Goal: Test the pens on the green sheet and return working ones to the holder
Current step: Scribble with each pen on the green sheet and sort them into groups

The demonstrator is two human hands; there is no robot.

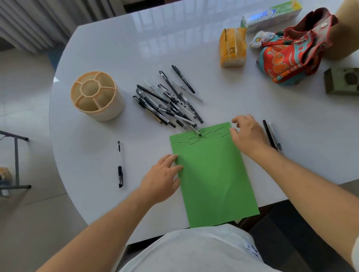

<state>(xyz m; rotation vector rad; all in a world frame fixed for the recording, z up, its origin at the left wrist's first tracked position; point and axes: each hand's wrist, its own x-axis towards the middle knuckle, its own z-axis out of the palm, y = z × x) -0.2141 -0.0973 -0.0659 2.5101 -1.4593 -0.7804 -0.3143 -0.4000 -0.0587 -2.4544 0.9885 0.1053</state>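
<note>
The pens [168,101] are mostly heaped in a loose pile on the white surface [118,42], between the holder [97,96] and the far edge of the green sheet [214,174], with the tip of one pen lying over that edge. The holder, a round beige pot with divided compartments, stands to the left of the pile and no pen can be seen in it. A band of short dark test strokes is marked across the top of the sheet, so some testing is judged to be done, while nothing appears to have been returned. One pen [119,164] is set apart on the left of the sheet and another dark pen [271,135] lies just beside the right hand [249,135]; whether these are rejects or working ones cannot be told. The left hand [162,178] is laid flat, fingers straight, on the left edge of the sheet. The right hand rests at the upper right corner, fingers loosely bent, with nothing seen in its grasp. Most of the sorting is judged to remain.
</note>
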